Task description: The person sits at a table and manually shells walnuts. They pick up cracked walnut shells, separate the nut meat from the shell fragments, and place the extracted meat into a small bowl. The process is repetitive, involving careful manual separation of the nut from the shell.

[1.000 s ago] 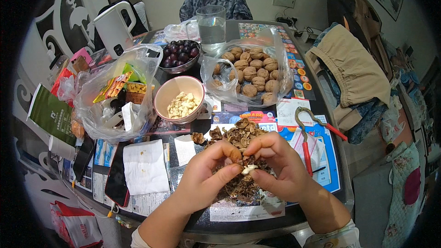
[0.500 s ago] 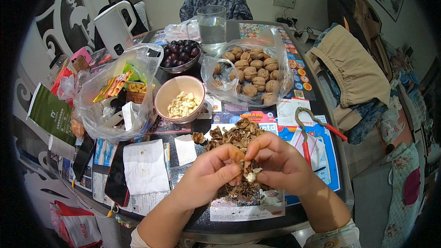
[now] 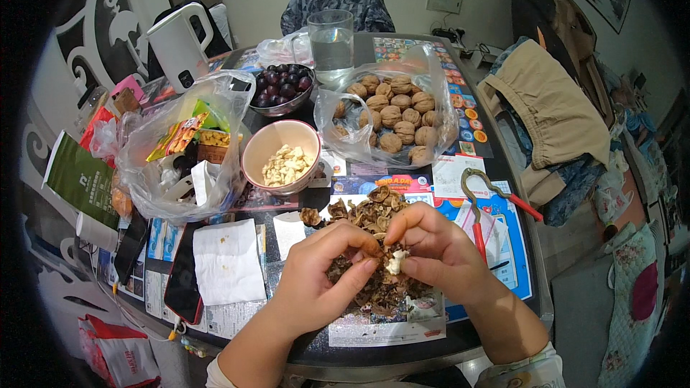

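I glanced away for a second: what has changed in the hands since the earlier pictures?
The pale walnut kernel has shifted slightly right and sits at the right hand's fingertips; the left hand's thumb now stands apart from it. The red-handled cracker, bowl and bag of walnuts stayed put.

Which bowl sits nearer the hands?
The cream bowl with the red rim, holding pale nut pieces; the metal bowl of dark round fruit stands farther back.

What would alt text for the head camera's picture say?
A person's right hand pinches a pale walnut kernel above a heap of broken shells, the left hand close beside it. Beyond are a bowl of kernels and a bag of whole walnuts.
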Available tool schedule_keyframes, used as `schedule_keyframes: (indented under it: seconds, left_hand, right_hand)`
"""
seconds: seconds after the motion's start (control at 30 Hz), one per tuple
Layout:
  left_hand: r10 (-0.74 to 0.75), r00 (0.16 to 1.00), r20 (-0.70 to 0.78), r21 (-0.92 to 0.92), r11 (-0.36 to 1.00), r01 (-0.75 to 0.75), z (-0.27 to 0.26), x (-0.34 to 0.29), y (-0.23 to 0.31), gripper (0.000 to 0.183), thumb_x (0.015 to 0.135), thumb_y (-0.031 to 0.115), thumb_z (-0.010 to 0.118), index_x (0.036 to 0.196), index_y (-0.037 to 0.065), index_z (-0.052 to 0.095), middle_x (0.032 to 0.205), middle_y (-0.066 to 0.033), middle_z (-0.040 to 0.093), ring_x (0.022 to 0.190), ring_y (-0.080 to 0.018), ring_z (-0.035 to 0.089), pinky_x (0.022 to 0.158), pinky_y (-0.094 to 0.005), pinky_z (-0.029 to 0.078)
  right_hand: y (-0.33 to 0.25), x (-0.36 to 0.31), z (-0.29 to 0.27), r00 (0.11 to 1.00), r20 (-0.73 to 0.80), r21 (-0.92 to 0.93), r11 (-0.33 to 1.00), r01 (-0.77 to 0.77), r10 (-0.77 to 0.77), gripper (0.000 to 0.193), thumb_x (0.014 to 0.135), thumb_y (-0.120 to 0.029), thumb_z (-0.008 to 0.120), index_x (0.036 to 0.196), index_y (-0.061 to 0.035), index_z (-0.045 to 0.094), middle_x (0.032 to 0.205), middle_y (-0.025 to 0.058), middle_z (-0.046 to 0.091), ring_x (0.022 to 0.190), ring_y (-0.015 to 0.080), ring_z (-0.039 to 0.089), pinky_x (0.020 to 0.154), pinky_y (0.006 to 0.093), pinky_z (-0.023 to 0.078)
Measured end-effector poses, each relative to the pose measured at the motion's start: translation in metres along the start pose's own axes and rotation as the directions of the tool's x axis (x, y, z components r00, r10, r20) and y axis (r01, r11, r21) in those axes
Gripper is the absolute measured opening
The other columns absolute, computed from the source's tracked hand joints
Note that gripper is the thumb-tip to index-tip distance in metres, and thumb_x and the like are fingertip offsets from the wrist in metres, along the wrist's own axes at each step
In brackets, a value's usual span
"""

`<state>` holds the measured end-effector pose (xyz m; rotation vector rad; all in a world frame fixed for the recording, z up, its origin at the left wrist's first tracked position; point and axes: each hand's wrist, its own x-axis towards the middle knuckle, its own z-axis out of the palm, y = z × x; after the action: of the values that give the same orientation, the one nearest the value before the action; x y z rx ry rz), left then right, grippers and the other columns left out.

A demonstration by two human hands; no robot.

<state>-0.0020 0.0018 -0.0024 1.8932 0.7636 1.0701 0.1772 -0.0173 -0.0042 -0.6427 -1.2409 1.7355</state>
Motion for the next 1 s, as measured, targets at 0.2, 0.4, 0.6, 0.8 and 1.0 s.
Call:
schedule_keyframes:
  seconds: [0.2, 0.4, 0.6, 0.8, 1.0]
  left_hand:
    - [0.119, 0.993, 0.013, 0.228, 0.966, -0.118, -0.0005, 0.0031, 0.002, 0.012, 0.069, 0.004, 0.06, 0.079, 0.0, 0.054, 0.07, -0.0107, 0.054, 0.062, -0.0239, 0.053, 0.056, -0.0304, 0.042]
    - [0.186, 0.982, -0.029, 0.39, 0.907, -0.16, 0.0021, 0.0021, -0.0014, 0.01, 0.065, 0.002, 0.061, 0.073, 0.002, 0.054, 0.066, -0.0094, 0.054, 0.059, -0.025, 0.053, 0.053, -0.0316, 0.041]
    - [0.243, 0.969, -0.04, 0.474, 0.858, -0.196, 0.003, 0.0014, -0.0009, 0.013, 0.061, 0.002, 0.062, 0.07, 0.004, 0.053, 0.065, -0.0078, 0.052, 0.057, -0.0236, 0.051, 0.051, -0.0312, 0.041]
    - [0.313, 0.949, -0.043, 0.555, 0.797, -0.238, 0.0046, 0.0019, -0.0026, 0.015, 0.058, 0.001, 0.062, 0.069, 0.004, 0.053, 0.065, -0.0071, 0.051, 0.056, -0.0233, 0.05, 0.05, -0.0316, 0.04]
    - [0.197, 0.969, -0.151, 0.4, 0.908, -0.122, 0.0036, 0.0016, -0.0032, 0.012, 0.062, -0.001, 0.059, 0.071, 0.002, 0.053, 0.067, -0.0082, 0.053, 0.057, -0.0217, 0.052, 0.053, -0.0278, 0.041]
  right_hand:
    - [0.0017, -0.0001, 0.0018, 1.0, -0.023, -0.118, 0.993, 0.009, -0.011, 0.028, 0.079, -0.003, 0.051, 0.104, -0.0018, 0.039, 0.091, 0.0041, 0.047, 0.082, 0.0064, 0.046, 0.069, 0.0189, 0.037]
    - [0.0032, 0.0011, 0.0022, 0.997, -0.068, -0.336, 0.942, 0.001, -0.025, 0.029, 0.079, -0.004, 0.053, 0.105, -0.002, 0.039, 0.084, 0.0013, 0.043, 0.075, 0.0051, 0.041, 0.068, 0.0184, 0.034]
    - [0.004, 0.003, 0.0057, 0.991, -0.117, -0.246, 0.969, 0.033, -0.064, 0.032, 0.078, -0.003, 0.055, 0.106, -0.0011, 0.04, 0.086, 0.003, 0.049, 0.075, 0.0049, 0.046, 0.066, 0.0174, 0.037]
    - [0.0081, 0.0056, 0.0057, 0.981, -0.179, -0.208, 0.978, 0.029, -0.068, 0.025, 0.08, -0.006, 0.056, 0.103, -0.0012, 0.046, 0.081, 0.0027, 0.05, 0.073, 0.0048, 0.048, 0.063, 0.0176, 0.04]
    - [0.0065, 0.0055, 0.0042, 0.986, -0.152, -0.092, 0.994, 0.054, -0.068, 0.027, 0.081, -0.009, 0.055, 0.105, -0.0001, 0.046, 0.085, 0.0057, 0.052, 0.076, 0.0077, 0.053, 0.067, 0.0189, 0.044]
